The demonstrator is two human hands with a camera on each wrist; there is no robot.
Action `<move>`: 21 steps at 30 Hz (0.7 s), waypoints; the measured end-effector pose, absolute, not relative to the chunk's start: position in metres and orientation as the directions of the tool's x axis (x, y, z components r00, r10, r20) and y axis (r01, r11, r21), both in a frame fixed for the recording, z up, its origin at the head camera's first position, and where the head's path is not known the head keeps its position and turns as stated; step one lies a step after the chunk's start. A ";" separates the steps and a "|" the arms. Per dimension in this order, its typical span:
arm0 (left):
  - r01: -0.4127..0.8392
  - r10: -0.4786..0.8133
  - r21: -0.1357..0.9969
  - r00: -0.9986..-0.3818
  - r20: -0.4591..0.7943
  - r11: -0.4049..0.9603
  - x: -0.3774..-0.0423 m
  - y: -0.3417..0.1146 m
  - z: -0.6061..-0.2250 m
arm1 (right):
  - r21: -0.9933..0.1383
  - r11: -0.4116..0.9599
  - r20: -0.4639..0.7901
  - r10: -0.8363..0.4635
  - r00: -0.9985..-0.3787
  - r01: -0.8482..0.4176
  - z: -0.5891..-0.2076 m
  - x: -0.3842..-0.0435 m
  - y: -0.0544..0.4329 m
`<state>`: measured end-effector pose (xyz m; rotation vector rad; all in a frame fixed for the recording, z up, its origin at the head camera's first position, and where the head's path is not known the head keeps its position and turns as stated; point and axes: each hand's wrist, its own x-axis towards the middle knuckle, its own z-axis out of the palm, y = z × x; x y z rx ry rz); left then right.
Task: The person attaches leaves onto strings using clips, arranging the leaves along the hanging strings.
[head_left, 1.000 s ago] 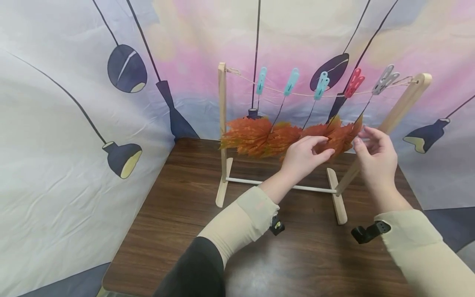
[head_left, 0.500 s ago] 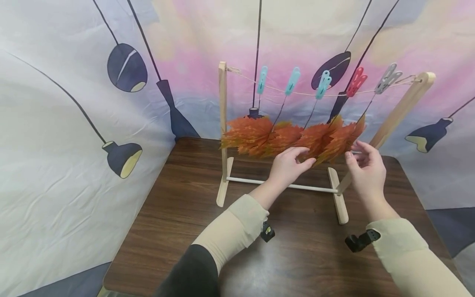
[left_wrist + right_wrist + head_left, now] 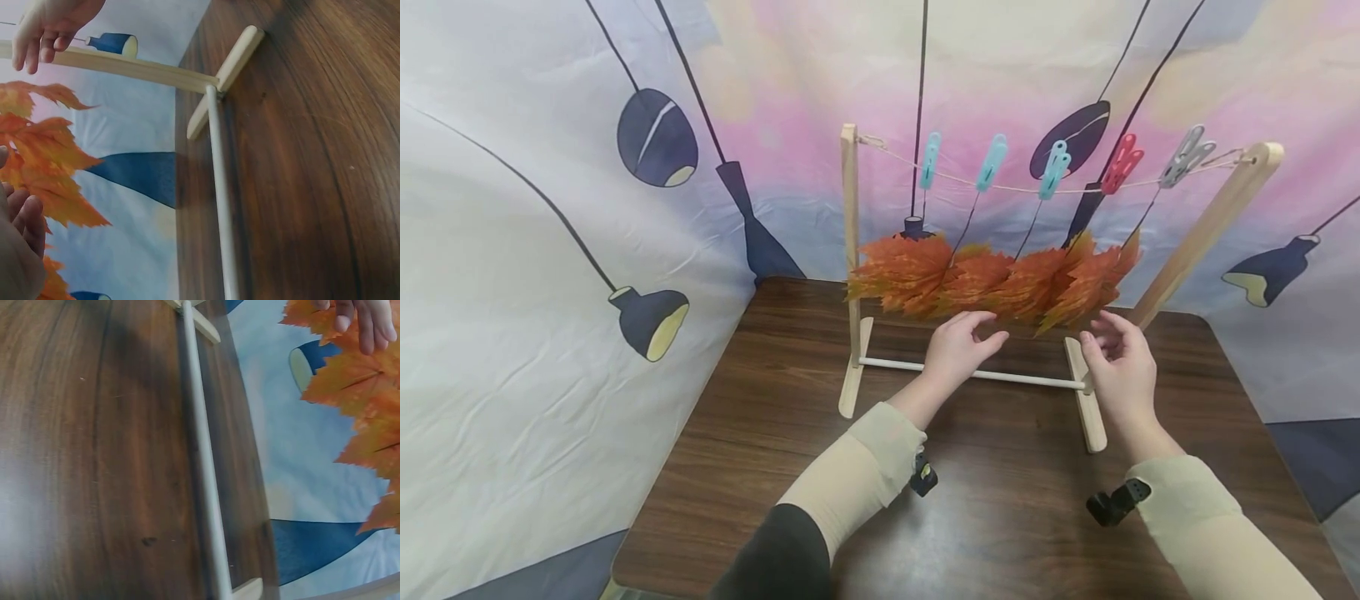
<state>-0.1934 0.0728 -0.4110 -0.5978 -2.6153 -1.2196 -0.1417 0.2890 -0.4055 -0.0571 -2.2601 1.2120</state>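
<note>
Orange artificial maple leaves (image 3: 902, 271) hang in a row by thin dark stems from a string. Three light blue clothespins (image 3: 992, 162), a red clothespin (image 3: 1122, 165) and a grey clothespin (image 3: 1186, 158) grip the stems on that string. My left hand (image 3: 958, 346) is just below the leaves, fingers loosely bent with nothing in them. Lower right of the leaves is my right hand (image 3: 1122, 367), its fingers relaxed and holding nothing. In the left wrist view, leaves (image 3: 47, 147) show beside the left fingers.
The string spans a wooden rack (image 3: 1206, 237) with two feet and a white crossbar (image 3: 1022, 379). It stands on a dark wooden table (image 3: 760, 467). Behind it hangs a pale cloth (image 3: 535, 350) printed with dark lamps.
Both hands have drawn down and to the left, away from the leaves toward me. The leaves and clothespins still hang on the string.
</note>
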 end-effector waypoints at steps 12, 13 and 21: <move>0.391 0.242 0.657 -0.920 0.309 0.645 -0.193 0.040 -0.433 | -0.787 0.591 0.410 0.284 -0.866 -0.179 -0.434 -0.133 0.282; 0.384 0.237 0.661 -0.923 0.304 0.645 -0.193 0.038 -0.436 | -0.789 0.589 0.406 0.284 -0.868 -0.177 -0.437 -0.132 0.282; 0.314 0.173 0.695 -0.948 0.267 0.646 -0.193 0.012 -0.460 | -0.805 0.555 0.421 0.288 -0.860 -0.209 -0.458 -0.126 0.279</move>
